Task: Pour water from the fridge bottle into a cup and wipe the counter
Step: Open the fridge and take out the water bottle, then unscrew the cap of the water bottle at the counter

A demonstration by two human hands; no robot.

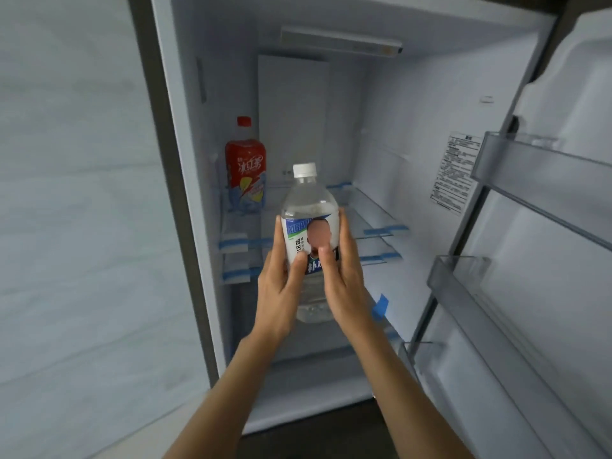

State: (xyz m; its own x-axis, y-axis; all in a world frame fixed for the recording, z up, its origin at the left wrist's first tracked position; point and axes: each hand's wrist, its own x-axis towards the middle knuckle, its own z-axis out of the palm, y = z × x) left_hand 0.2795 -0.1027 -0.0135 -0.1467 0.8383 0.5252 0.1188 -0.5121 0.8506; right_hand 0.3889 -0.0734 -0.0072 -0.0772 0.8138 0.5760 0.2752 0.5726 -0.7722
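Head camera looks into an open fridge point(390, 134), where a clear water bottle point(309, 207) with a white cap point(304, 169) is held upright in front of the glass shelves point(374, 210), clear of them. Both hands are on it: the left hand point(281, 286) wraps its left side with the thumb laid across the label, and the right hand point(344, 279) wraps the right side, its thumb also on the label. Fingers of both curl round the back of the bottle, out of sight. A red iced-tea bottle point(245, 164) stands at the back left of the shelf, well apart from the water bottle. The fridge door point(536, 260) hangs open on the right with its door bins point(543, 180) near the right forearm.

The step in hand looks to be lifting the bottle out of the fridge. To do it well, keep the bottle upright and draw it straight back toward the body, so its base does not catch a shelf edge. The plastic may be cold and damp, so a firm grip low on the label is safer than a squeeze on the thin upper wall. One hand will have to let go to shut the door; the other should take the full weight first. Neither cup nor counter is in view.
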